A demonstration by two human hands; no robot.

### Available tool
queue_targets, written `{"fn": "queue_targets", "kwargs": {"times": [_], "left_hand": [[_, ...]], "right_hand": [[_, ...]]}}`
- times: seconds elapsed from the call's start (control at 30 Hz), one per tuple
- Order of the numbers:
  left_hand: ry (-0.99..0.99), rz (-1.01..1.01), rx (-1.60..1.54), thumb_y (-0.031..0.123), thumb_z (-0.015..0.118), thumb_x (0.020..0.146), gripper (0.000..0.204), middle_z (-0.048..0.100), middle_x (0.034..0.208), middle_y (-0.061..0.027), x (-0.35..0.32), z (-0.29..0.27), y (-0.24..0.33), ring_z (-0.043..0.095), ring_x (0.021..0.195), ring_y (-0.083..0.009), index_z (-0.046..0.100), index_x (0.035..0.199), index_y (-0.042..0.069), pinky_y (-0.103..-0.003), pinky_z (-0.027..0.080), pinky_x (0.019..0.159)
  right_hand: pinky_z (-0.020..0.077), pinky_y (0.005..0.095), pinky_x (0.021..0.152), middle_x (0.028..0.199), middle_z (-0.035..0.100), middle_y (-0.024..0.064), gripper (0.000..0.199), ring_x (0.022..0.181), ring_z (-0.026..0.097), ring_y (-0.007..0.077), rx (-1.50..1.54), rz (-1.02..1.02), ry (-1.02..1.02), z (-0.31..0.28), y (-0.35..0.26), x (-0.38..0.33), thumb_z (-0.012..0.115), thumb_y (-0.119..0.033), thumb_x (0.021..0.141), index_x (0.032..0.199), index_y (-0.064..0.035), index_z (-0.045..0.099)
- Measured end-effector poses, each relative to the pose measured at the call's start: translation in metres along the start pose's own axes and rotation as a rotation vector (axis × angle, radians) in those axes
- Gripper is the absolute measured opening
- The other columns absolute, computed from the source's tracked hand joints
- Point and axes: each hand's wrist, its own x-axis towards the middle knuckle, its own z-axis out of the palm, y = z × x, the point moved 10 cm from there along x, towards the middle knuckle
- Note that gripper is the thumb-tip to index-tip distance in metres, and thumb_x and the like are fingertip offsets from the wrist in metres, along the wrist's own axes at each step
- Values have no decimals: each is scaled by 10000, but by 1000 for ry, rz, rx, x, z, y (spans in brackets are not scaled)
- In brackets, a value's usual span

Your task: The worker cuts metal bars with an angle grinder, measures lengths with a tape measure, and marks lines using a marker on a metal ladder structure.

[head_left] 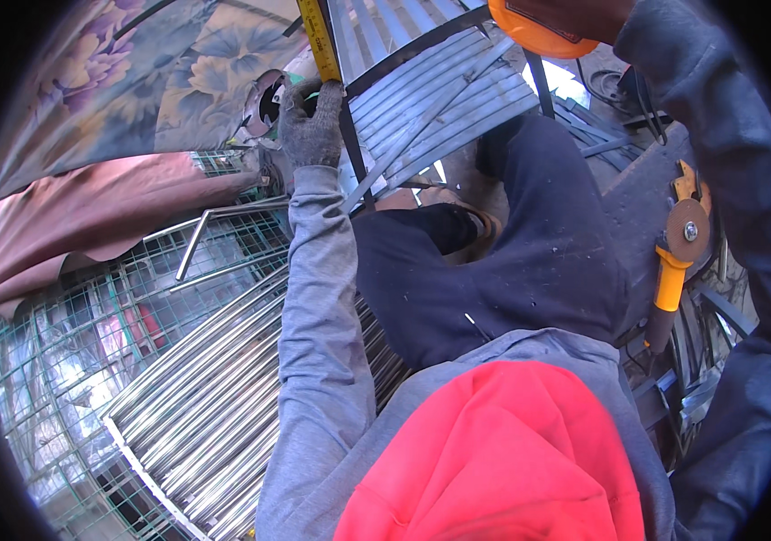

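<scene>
My left hand [313, 126], in a grey knitted glove, is closed at the lower end of a yellow measuring tape [315, 36]. The blade runs up past the top of the view, beside a dark metal frame [355, 158]. Pale metal strips [440, 99] lie inside and behind that frame. At the top right, my right hand [597, 16] is partly cut off by the edge, against a rounded orange object [534, 32] whose kind I cannot make out. The fingers of that hand do not show.
To the right, an angle grinder [671, 281] with a brown disc rests beside loose metal strips [697, 361]. Shiny metal tubes [205, 406] lie at lower left on green wire mesh [43, 379]. A flowered sheet [178, 81] and brown cloth [106, 216] cover the upper left.
</scene>
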Motion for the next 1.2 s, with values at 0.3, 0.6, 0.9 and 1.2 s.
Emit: {"fn": "queue_targets", "kwargs": {"times": [0.3, 0.6, 0.9, 1.2], "left_hand": [[-2, -40, -218, 94, 712, 962, 197, 695, 1079, -81, 11, -13, -52, 649, 934, -191, 681, 1145, 29, -315, 536, 847], [-114, 29, -151, 122, 664, 1005, 278, 691, 1179, -103, 18, 13, -73, 656, 1045, -182, 615, 1264, 34, -333, 538, 930], [-45, 108, -84, 152, 651, 1016, 277, 695, 1178, -93, 20, -2, -67, 660, 1041, -180, 618, 1279, 70, -337, 538, 921], [89, 7, -170, 167, 666, 1021, 189, 691, 1026, -47, -9, 8, -37, 658, 902, -136, 644, 1153, 33, -302, 557, 804]], "right_hand": [[601, 427, 774, 1099, 734, 148, 234, 883, 757, 299, 0, 165, 52, 103, -5, 21, 616, -193, 930, 1140, -104, 669], [551, 541, 826, 1078, 635, 205, 476, 929, 701, 446, 882, 603, 133, 199, -79, -39, 727, -344, 879, 1181, -38, 523], [499, 455, 952, 1146, 615, 243, 734, 1107, 624, 407, 1265, 725, 264, 270, -96, -48, 843, -483, 782, 1241, 10, 552], [553, 390, 905, 1076, 749, 153, 300, 1010, 727, 293, 1134, 503, -178, 326, -101, -85, 685, -266, 953, 1123, -19, 693]]}}
